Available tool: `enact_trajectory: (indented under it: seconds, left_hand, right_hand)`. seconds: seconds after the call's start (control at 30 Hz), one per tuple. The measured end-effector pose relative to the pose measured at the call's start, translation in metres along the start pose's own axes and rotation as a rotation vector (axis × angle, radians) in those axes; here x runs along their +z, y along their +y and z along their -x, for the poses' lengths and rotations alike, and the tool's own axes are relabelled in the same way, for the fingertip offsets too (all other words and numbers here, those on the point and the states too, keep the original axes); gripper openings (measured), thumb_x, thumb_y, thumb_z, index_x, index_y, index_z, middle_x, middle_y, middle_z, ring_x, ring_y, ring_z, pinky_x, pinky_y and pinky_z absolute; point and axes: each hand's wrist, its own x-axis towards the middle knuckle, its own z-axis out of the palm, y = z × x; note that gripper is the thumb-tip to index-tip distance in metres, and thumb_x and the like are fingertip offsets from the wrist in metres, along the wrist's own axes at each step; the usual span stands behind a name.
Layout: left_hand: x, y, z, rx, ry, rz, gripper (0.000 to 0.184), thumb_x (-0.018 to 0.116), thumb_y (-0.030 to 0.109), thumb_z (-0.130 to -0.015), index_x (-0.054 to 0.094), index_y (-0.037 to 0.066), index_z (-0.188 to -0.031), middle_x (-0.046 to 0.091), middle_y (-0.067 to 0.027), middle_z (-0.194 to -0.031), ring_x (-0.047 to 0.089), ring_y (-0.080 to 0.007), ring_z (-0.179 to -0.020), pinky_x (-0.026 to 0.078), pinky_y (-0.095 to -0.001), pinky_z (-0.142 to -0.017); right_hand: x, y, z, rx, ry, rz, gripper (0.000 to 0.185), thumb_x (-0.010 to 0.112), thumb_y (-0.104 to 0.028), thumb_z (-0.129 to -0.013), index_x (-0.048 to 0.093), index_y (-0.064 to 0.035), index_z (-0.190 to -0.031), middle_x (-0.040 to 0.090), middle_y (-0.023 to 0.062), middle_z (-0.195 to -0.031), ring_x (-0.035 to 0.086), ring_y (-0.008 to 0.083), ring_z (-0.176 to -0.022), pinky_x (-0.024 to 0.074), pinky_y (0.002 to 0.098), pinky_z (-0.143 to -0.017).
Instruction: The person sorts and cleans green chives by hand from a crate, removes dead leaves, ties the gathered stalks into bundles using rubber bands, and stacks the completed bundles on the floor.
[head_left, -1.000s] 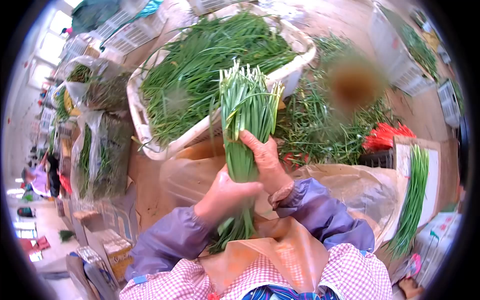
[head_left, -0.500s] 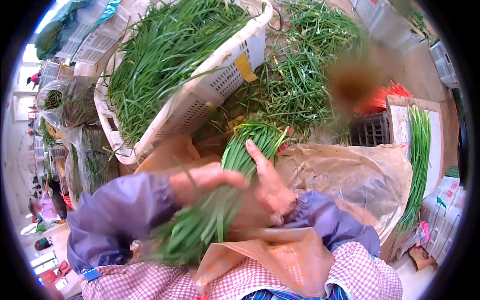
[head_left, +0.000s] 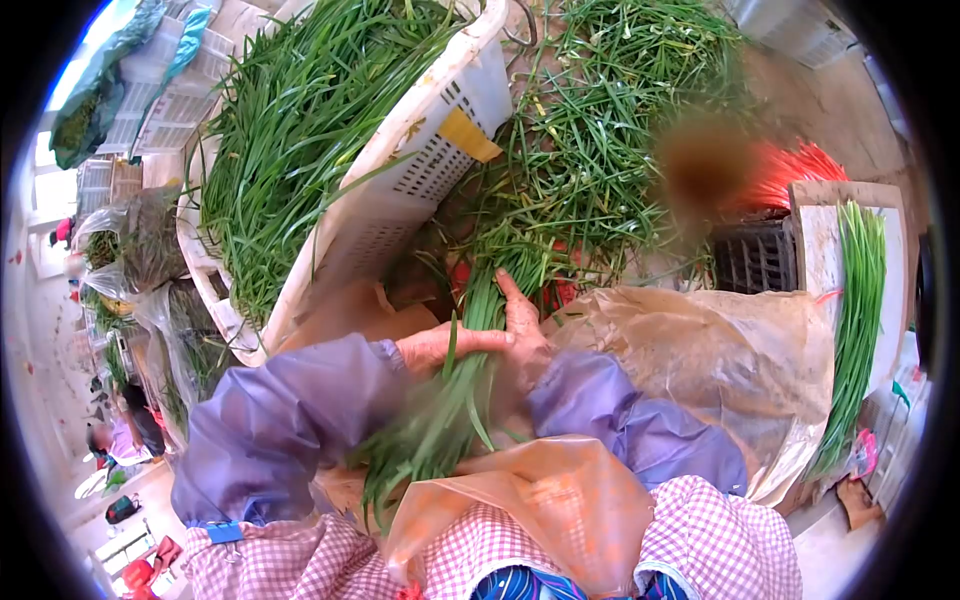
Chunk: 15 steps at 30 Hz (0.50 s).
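A bunch of green chives (head_left: 484, 305) lies across my lap, its loose lower leaves (head_left: 425, 430) fanning out over the plastic apron (head_left: 530, 500). My left hand (head_left: 445, 345) is wrapped round the bunch from the left, thumb pointing right. From the right, my right hand (head_left: 527, 335) grips the same bunch, with a finger stretched up along the stems. The two hands touch or nearly touch. Below them the leaves are smeared by motion. The upper ends of the bunch reach towards the chives strewn on the ground (head_left: 600, 150).
A white perforated crate (head_left: 350, 195) heaped with chives stands at upper left. Brown plastic sheeting (head_left: 700, 350) covers the right side. Beyond it, neat chives (head_left: 860, 300) lie on a white board (head_left: 815, 235). Near a dark crate (head_left: 752, 257) are red strips (head_left: 795, 172). Bagged greens (head_left: 150, 245) stand left.
Both hands and the bunch have come closer together, and the bunch looks thinner and more upright. The upper ends now merge with the ground chives. The view has shifted slightly.
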Motion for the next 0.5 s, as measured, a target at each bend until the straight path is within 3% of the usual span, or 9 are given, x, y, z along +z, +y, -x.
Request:
enact_trajectory:
  seconds: [0.1, 0.17, 0.23, 0.3, 0.33, 0.37, 0.43, 0.47, 0.5]
  left_hand:
    - [0.029, -0.002, 0.032, 0.283, 0.0, -0.037, 0.042, 0.071, 0.011, -0.077, 0.053, 0.007, -0.115, 0.062, -0.0044, -0.091, 0.063, -0.0164, -0.075, 0.053, -0.0303, -0.066]
    - [0.038, -0.005, 0.057, 0.398, 0.035, -0.045, 0.046, 0.069, 0.007, -0.075, 0.051, 0.007, -0.118, 0.061, -0.0039, -0.09, 0.062, -0.0158, -0.075, 0.053, -0.0302, -0.065]
    - [0.038, -0.013, 0.077, 0.522, 0.07, -0.047, 0.051, 0.067, 0.003, -0.074, 0.048, 0.007, -0.121, 0.06, -0.0033, -0.089, 0.062, -0.0153, -0.074, 0.053, -0.0301, -0.064]
    - [0.028, -0.023, 0.101, 0.785, 0.133, -0.226, 0.061, 0.065, -0.001, -0.071, 0.044, 0.005, -0.128, 0.059, -0.0043, -0.101, 0.059, -0.0149, -0.087, 0.05, -0.0303, -0.077]
    - [0.023, -0.026, 0.115, 0.927, 0.286, -0.613, 0.07, 0.065, -0.002, -0.069, 0.04, 0.004, -0.134, 0.055, -0.0048, -0.114, 0.053, -0.015, -0.102, 0.043, -0.0292, -0.09]
    - [0.022, -0.034, 0.135, 0.912, 0.358, -0.699, 0.073, 0.066, -0.001, -0.067, 0.038, 0.003, -0.135, 0.052, -0.0049, -0.12, 0.046, -0.0146, -0.109, 0.036, -0.028, -0.097]
    - [0.014, -0.048, 0.173, 0.841, 0.454, -0.763, 0.073, 0.065, 0.0, -0.066, 0.039, 0.003, -0.134, 0.052, -0.0036, -0.116, 0.048, -0.0147, -0.104, 0.038, -0.0293, -0.095]
    - [0.013, -0.051, 0.192, 0.874, 0.433, -0.917, 0.071, 0.064, -0.002, -0.066, 0.04, 0.002, -0.133, 0.053, -0.0035, -0.109, 0.05, -0.0141, -0.096, 0.045, -0.0295, -0.082]
    - [0.022, -0.057, 0.212, 0.816, 0.386, -0.75, 0.072, 0.064, -0.003, -0.066, 0.039, 0.003, -0.134, 0.053, -0.0038, -0.098, 0.051, -0.0115, -0.081, 0.048, -0.0268, -0.065]
  right_hand:
    - [0.03, -0.005, 0.04, -0.17, 0.087, -0.003, 0.038, 0.076, -0.024, -0.075, 0.059, -0.0031, -0.101, 0.063, 0.0066, -0.081, 0.062, 0.0213, -0.066, 0.054, 0.0356, -0.059]
    - [0.042, -0.009, 0.05, -0.251, -0.036, -0.02, 0.034, 0.074, -0.023, -0.078, 0.06, -0.0035, -0.101, 0.065, 0.007, -0.084, 0.064, 0.0212, -0.069, 0.0544, 0.0349, -0.06]
    - [0.054, -0.021, 0.065, -0.125, -0.354, -0.059, 0.035, 0.072, -0.022, -0.08, 0.058, -0.0029, -0.105, 0.066, 0.0073, -0.089, 0.065, 0.0214, -0.072, 0.0552, 0.035, -0.064]
    - [0.066, -0.034, 0.072, -0.116, -0.519, -0.031, 0.037, 0.07, -0.023, -0.081, 0.056, -0.0064, -0.111, 0.064, 0.0059, -0.096, 0.064, 0.0205, -0.08, 0.0554, 0.0368, -0.072]
    - [0.07, -0.043, 0.072, -0.166, -0.559, 0.02, 0.044, 0.069, -0.027, -0.082, 0.052, -0.0082, -0.118, 0.065, 0.0086, -0.096, 0.065, 0.0227, -0.079, 0.0554, 0.0399, -0.071]
    - [0.074, -0.044, 0.073, -0.304, -0.578, 0.061, 0.054, 0.068, -0.027, -0.082, 0.043, -0.0097, -0.126, 0.063, 0.0113, -0.098, 0.065, 0.0245, -0.078, 0.0556, 0.0417, -0.07]
    - [0.088, -0.049, 0.084, -0.668, -0.639, 0.199, 0.078, 0.068, -0.019, -0.081, 0.016, -0.0116, -0.139, 0.058, 0.017, -0.107, 0.064, 0.0278, -0.081, 0.0555, 0.0422, -0.072]
    - [0.094, -0.052, 0.086, -0.9, -0.666, 0.278, 0.094, 0.069, -0.011, -0.081, -0.001, -0.0121, -0.144, 0.054, 0.02, -0.112, 0.063, 0.0293, -0.085, 0.0553, 0.0408, -0.075]
    - [0.103, -0.047, 0.102, -1.121, -0.597, 0.359, 0.084, 0.067, -0.007, -0.081, 0.012, -0.0095, -0.143, 0.054, 0.0169, -0.113, 0.06, 0.0264, -0.095, 0.0527, 0.039, -0.08]
